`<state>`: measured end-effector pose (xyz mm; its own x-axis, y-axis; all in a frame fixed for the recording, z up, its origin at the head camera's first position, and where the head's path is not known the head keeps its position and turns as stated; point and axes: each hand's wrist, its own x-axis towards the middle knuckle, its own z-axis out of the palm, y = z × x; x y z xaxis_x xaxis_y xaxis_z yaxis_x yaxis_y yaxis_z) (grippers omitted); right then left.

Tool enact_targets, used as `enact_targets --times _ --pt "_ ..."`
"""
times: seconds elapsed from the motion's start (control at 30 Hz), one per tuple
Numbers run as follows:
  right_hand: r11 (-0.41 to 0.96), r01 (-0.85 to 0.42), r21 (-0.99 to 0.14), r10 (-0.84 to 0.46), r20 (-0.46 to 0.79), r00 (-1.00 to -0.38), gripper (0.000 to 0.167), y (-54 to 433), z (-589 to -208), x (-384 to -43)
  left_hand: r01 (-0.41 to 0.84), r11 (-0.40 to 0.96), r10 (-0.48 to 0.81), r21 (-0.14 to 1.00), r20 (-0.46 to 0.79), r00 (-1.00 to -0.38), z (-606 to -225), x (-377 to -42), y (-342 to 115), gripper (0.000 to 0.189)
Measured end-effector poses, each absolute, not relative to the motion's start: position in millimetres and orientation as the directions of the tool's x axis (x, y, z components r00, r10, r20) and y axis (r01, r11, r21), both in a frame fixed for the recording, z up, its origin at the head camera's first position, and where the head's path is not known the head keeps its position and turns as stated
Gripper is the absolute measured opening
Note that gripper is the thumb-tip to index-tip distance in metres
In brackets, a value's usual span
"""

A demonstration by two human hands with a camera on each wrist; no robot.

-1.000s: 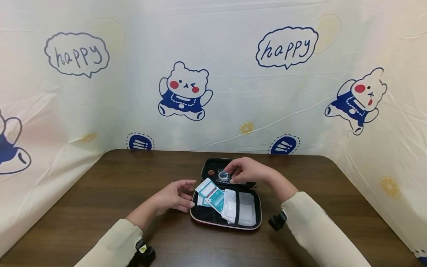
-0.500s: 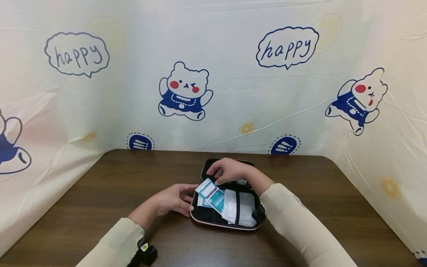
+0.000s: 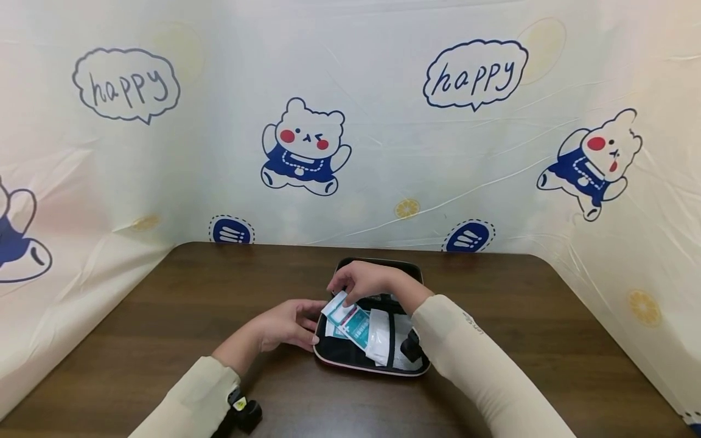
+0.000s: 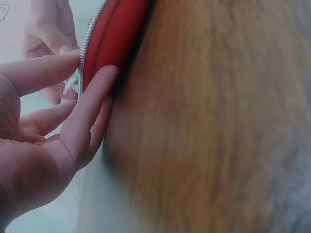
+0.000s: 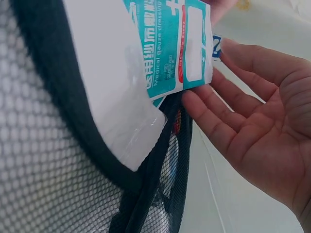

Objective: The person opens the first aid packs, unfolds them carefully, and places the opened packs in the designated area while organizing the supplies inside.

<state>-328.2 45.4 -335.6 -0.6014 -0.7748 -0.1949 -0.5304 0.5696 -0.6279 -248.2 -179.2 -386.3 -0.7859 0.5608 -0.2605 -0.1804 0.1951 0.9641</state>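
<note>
A black-lined zip case (image 3: 335, 354) lies unfolded on the table; in the left wrist view its red outer side (image 4: 116, 36) and metal zip (image 4: 87, 41) show. My left hand (image 3: 283, 325) touches its left side, fingers against the red wall and zip edge. A teal-and-white medical gauze dressing packet (image 5: 167, 51) sticks up slantwise inside. My right hand (image 3: 368, 281) is at the packet's upper end. In the right wrist view one fingertip touches its lower edge and others reach behind it, while the upper digit stands apart. The right hand partly hides the case's back half.
Beside the gauze packet, a white packet (image 3: 378, 340) sits under a black strap (image 3: 391, 340), next to a mesh-patterned pack. Another teal packet (image 3: 335, 331) lies beneath. The brown table (image 3: 164, 340) meets a printed white cloth (image 3: 383, 121) behind.
My right hand has moved left from a clear-wrapped round item in the case's back half to the gauze packet's top. My left hand stays at the case's left side.
</note>
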Motion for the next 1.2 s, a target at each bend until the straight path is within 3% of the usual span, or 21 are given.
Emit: enact_targets --times 0.2,0.47,1.03,1.2 --pt "0.568 -0.561 -0.603 -0.78 -0.176 -0.601 0.032 44.4 -333.5 -328.6 -0.189 0.187 0.558 0.964 -0.263 -0.787 -386.4 -248.0 -179.3 0.078" --pt "0.581 -0.58 -0.571 -0.753 -0.105 -0.65 0.018 49.9 -320.6 -324.1 -0.195 0.188 0.538 0.963 -0.267 -0.799 -387.5 -249.0 -179.3 0.078" --pt "0.499 -0.456 -0.737 -0.709 -0.045 -0.703 0.012 74.1 -315.8 -325.6 -0.203 0.18 0.537 0.963 -0.269 -0.8 -388.6 -247.8 -179.1 0.078" --pt "0.456 -0.333 -0.825 -0.656 -0.06 -0.752 0.023 86.8 -319.2 -324.4 -0.193 0.193 0.528 0.962 -0.268 -0.806 -388.5 -247.0 -179.4 0.079"
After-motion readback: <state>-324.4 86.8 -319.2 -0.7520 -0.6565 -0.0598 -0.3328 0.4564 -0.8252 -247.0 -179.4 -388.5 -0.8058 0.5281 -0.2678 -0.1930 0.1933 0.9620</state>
